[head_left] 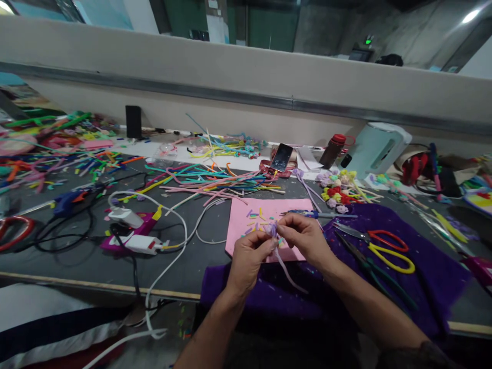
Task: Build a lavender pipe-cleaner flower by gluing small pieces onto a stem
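Observation:
Both hands meet over a pink sheet [239,220] scattered with short coloured pieces. My left hand [248,256] pinches a small lilac fuzzy piece [272,229] between thumb and fingers. From the right, my right hand [302,236] grips the same piece with its fingertips. A pale lilac stem [286,271] hangs from it toward the purple cloth [238,284]. Fingers partly hide the piece, so its exact shape is unclear. Behind my right hand lies a blue-handled tool [303,212]. Scissors with red and yellow handles [388,248] and dark-green-handled pliers [378,271] rest on the cloth.
Coloured pipe cleaners [215,177] lie behind the sheet. At left are a power strip [132,238] with white cables and a blue glue gun [68,202]. A phone [282,157], a brown bottle [332,151] and a pale green kettle [378,148] stand or lie near the partition.

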The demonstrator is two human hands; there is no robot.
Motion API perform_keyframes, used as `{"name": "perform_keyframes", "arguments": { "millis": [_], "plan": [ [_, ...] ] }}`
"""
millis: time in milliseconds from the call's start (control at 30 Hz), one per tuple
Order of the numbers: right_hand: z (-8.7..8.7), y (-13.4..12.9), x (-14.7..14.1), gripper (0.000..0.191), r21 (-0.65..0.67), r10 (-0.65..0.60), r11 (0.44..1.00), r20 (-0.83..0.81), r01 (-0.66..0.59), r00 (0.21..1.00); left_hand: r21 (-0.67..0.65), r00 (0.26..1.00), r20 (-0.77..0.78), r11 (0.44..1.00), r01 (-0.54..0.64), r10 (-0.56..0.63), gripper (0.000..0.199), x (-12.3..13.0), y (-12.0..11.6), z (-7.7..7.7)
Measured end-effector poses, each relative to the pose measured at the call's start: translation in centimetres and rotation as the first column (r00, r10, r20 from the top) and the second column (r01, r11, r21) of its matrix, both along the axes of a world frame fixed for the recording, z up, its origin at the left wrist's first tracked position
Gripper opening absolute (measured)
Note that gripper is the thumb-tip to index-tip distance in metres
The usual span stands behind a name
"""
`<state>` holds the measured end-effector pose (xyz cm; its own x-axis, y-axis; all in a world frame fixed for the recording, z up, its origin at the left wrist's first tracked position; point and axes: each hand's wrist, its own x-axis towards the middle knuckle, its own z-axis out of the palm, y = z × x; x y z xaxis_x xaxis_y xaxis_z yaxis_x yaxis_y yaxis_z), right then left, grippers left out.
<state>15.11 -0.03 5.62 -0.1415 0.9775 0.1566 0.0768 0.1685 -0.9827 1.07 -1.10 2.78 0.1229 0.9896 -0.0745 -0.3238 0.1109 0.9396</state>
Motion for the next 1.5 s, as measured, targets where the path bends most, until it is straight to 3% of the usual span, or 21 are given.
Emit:
{"name": "perform_keyframes", "arguments": {
  "millis": [167, 333, 600, 1067, 1200, 1500],
  "plan": [
    [0.0, -0.2, -0.1, 0.017, 0.055, -0.019, 0.998, 0.041, 0.017, 0.999, -0.007, 1.000, 0.000, 1.000, 0.024, -0.024, 0.014, 0.1, 0.0, 0.0],
    [-0.2, -0.5, -0.2, 0.012, 0.204, -0.084, 0.978, 0.155, 0.051, 0.984, -0.038, 0.997, 0.011, 0.996, 0.077, -0.077, 0.016, 0.1, 0.0, 0.1],
    [-0.4, -0.6, -0.2, 0.009, 0.421, -0.198, 0.905, 0.308, 0.053, 0.931, -0.039, 0.997, -0.018, 0.996, 0.078, -0.079, 0.020, 0.0, 0.1, -0.2],
    [-1.5, -0.5, 0.3, 0.007, 0.621, -0.220, 0.781, 0.369, -0.064, 0.903, -0.040, 0.989, -0.048, 0.990, 0.137, -0.139, 0.022, -0.3, 0.2, -0.2],
    [-1.5, -0.5, 0.2, 0.007, 0.604, -0.214, 0.795, 0.364, -0.055, 0.907, -0.030, 0.989, -0.080, 0.992, 0.122, -0.124, 0.022, -0.3, 0.3, -0.2],
    [-1.8, -0.9, -0.6, 0.008, 0.419, -0.234, 0.902, 0.275, 0.103, 0.933, 0.033, 0.994, -0.103, 0.999, 0.033, -0.030, 0.021, 0.3, 0.1, -0.8]
  ]
}}
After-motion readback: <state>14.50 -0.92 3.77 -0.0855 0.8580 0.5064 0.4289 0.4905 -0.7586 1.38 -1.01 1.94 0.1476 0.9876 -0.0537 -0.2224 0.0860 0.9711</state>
